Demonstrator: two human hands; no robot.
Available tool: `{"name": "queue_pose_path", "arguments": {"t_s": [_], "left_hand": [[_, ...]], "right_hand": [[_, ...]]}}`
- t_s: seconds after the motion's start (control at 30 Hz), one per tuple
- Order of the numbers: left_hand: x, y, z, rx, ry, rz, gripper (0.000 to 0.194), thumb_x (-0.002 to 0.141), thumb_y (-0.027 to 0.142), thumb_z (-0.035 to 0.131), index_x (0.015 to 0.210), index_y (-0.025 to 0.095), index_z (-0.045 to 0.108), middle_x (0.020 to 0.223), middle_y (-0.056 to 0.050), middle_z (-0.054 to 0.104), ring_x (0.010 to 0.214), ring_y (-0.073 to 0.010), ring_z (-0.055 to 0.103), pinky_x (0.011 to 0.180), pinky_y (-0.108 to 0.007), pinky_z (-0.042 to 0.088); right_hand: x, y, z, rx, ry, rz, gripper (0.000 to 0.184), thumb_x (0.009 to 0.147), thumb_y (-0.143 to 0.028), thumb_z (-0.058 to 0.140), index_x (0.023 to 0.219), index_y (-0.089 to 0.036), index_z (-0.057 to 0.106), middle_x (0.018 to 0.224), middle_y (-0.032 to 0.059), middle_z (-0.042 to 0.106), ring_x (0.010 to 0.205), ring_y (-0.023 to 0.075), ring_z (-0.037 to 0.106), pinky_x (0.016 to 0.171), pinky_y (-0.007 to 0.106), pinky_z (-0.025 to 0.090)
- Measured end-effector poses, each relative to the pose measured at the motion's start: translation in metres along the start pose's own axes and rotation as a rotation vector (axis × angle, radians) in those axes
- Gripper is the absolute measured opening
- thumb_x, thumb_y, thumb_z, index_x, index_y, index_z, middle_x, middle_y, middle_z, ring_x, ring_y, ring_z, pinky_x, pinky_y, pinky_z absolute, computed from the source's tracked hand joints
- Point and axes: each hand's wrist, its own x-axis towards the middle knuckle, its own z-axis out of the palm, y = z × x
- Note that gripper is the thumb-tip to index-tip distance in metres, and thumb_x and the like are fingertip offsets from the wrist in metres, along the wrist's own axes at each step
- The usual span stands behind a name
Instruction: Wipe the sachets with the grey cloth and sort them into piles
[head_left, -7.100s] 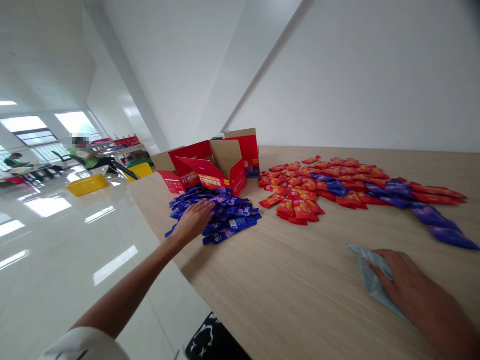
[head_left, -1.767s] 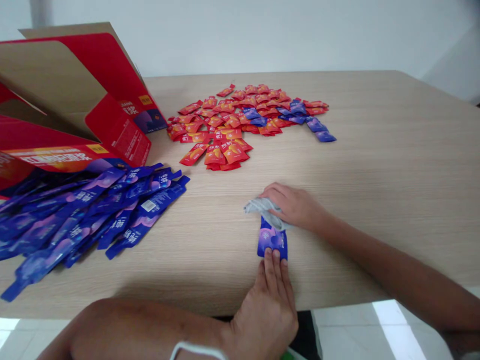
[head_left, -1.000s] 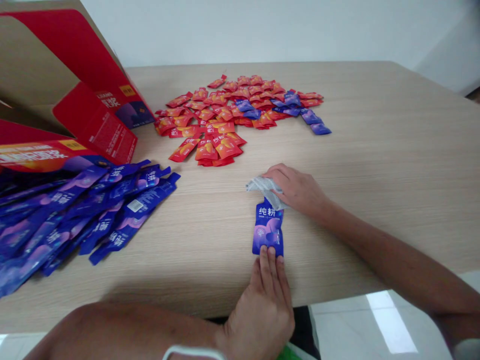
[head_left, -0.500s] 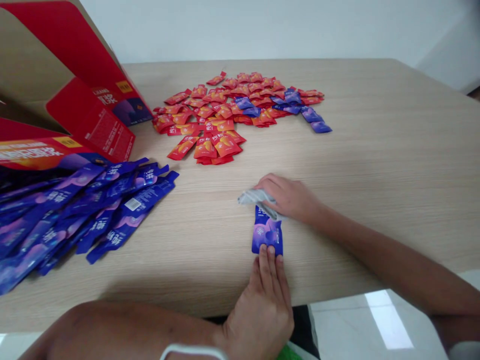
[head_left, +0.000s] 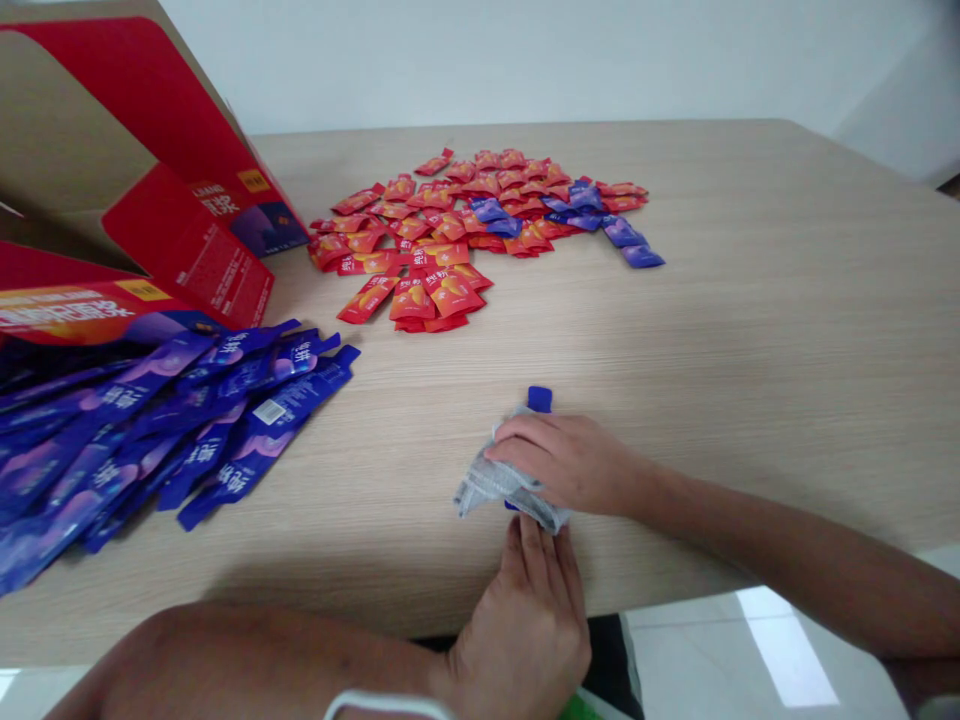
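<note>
A blue-purple sachet (head_left: 540,399) lies upright to my view near the table's front edge. Its capped-looking top tab shows; most of the rest is under a grey cloth (head_left: 487,478). My right hand (head_left: 574,460) is closed on the cloth and presses it over the sachet. Just below, my left hand (head_left: 529,610) lies with fingers stretched out flat, the tips at the sachet's lower end, close to the cloth's edge. Those fingertips are partly covered by the cloth.
At the left, a heap of blue sachets (head_left: 255,420) spreads beside an open red carton (head_left: 202,240). Many red-orange sachets (head_left: 442,290) lie piled at the back of the wooden table (head_left: 750,350), with several small blue sachets (head_left: 630,240) among and beside them.
My right hand has moved the cloth down the sachet toward my left hand, uncovering the top tab and covering the middle. My left hand stays in place.
</note>
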Motion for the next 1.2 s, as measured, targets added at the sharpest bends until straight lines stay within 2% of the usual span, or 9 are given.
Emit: {"name": "queue_pose_path", "arguments": {"t_s": [0.27, 0.43, 0.6, 0.67, 0.83, 0.93, 1.03, 1.1, 1.2], "left_hand": [[0.001, -0.002, -0.002, 0.073, -0.006, 0.015, 0.044, 0.092, 0.022, 0.049, 0.123, -0.002, 0.070, 0.123, -0.027, 0.069, 0.116, -0.0346, 0.069, 0.098, -0.047, 0.050], [0.000, -0.001, -0.002, 0.065, 0.008, 0.026, 0.044, 0.093, 0.023, 0.049, 0.122, -0.001, 0.071, 0.121, -0.026, 0.070, 0.113, -0.0350, 0.071, 0.095, -0.048, 0.051], [0.001, -0.002, -0.003, 0.004, -0.007, 0.015, 0.041, 0.095, 0.025, 0.048, 0.115, 0.002, 0.074, 0.109, -0.022, 0.076, 0.100, -0.0327, 0.075, 0.090, -0.047, 0.053], [0.001, -0.003, -0.002, 0.019, 0.003, 0.019, 0.042, 0.094, 0.024, 0.048, 0.117, 0.000, 0.073, 0.114, -0.024, 0.074, 0.106, -0.0342, 0.073, 0.092, -0.047, 0.052], [-0.003, -0.003, 0.002, 0.046, -0.005, 0.054, 0.045, 0.093, 0.023, 0.052, 0.125, -0.006, 0.066, 0.124, -0.031, 0.067, 0.116, -0.0371, 0.069, 0.097, -0.049, 0.049], [0.002, -0.012, 0.000, -0.020, -0.021, 0.090, 0.053, 0.097, 0.038, 0.057, 0.123, -0.008, 0.065, 0.120, -0.033, 0.068, 0.114, -0.0392, 0.069, 0.093, -0.048, 0.051], [0.017, -0.030, -0.006, -0.170, -0.092, 0.123, 0.061, 0.097, 0.061, 0.056, 0.106, 0.001, 0.069, 0.101, -0.024, 0.074, 0.096, -0.0331, 0.073, 0.078, -0.041, 0.055], [0.029, -0.043, -0.006, -0.251, -0.098, 0.102, 0.054, 0.098, 0.061, 0.053, 0.096, 0.009, 0.067, 0.089, -0.014, 0.073, 0.086, -0.0262, 0.070, 0.073, -0.036, 0.054], [0.040, -0.057, 0.003, -0.215, 0.004, 0.033, 0.043, 0.103, 0.049, 0.051, 0.115, 0.009, 0.064, 0.117, -0.015, 0.068, 0.111, -0.0255, 0.064, 0.090, -0.036, 0.050]], "right_hand": [[0.010, 0.066, -0.021, -0.149, 0.037, 0.437, 0.027, 0.098, -0.025, 0.055, 0.124, -0.018, 0.061, 0.123, 0.0116, 0.065, 0.108, 0.0242, 0.065, 0.078, 0.032, 0.055], [0.000, 0.028, -0.024, -0.074, 0.182, 0.274, 0.033, 0.096, -0.019, 0.055, 0.129, -0.019, 0.059, 0.125, 0.0113, 0.065, 0.112, 0.0223, 0.063, 0.087, 0.031, 0.054], [-0.003, -0.003, 0.000, -0.003, 0.019, -0.011, 0.026, 0.100, -0.021, 0.050, 0.123, -0.021, 0.063, 0.119, 0.0079, 0.068, 0.102, 0.0195, 0.065, 0.081, 0.030, 0.054], [0.001, 0.010, 0.003, 0.011, -0.011, 0.045, 0.026, 0.099, -0.023, 0.054, 0.123, -0.021, 0.063, 0.121, 0.0085, 0.067, 0.104, 0.0201, 0.065, 0.083, 0.030, 0.053], [0.008, 0.066, -0.010, -0.105, 0.010, 0.406, 0.026, 0.100, -0.028, 0.053, 0.122, -0.019, 0.061, 0.122, 0.0105, 0.065, 0.106, 0.0239, 0.065, 0.077, 0.031, 0.054], [0.000, 0.082, -0.021, -0.154, 0.117, 0.486, 0.029, 0.098, -0.024, 0.054, 0.126, -0.021, 0.057, 0.125, 0.0101, 0.063, 0.110, 0.0251, 0.064, 0.077, 0.031, 0.054], [-0.013, 0.089, -0.024, -0.148, 0.268, 0.532, 0.030, 0.098, -0.029, 0.051, 0.127, -0.020, 0.055, 0.124, 0.0116, 0.062, 0.112, 0.0268, 0.064, 0.081, 0.035, 0.055], [-0.020, 0.096, -0.023, -0.139, 0.335, 0.555, 0.031, 0.100, -0.035, 0.048, 0.126, -0.019, 0.055, 0.123, 0.0131, 0.062, 0.112, 0.0284, 0.063, 0.085, 0.039, 0.055], [-0.028, 0.111, -0.019, -0.127, 0.393, 0.592, 0.034, 0.102, -0.043, 0.044, 0.123, -0.020, 0.055, 0.120, 0.0139, 0.063, 0.109, 0.0303, 0.064, 0.086, 0.044, 0.055]]}}
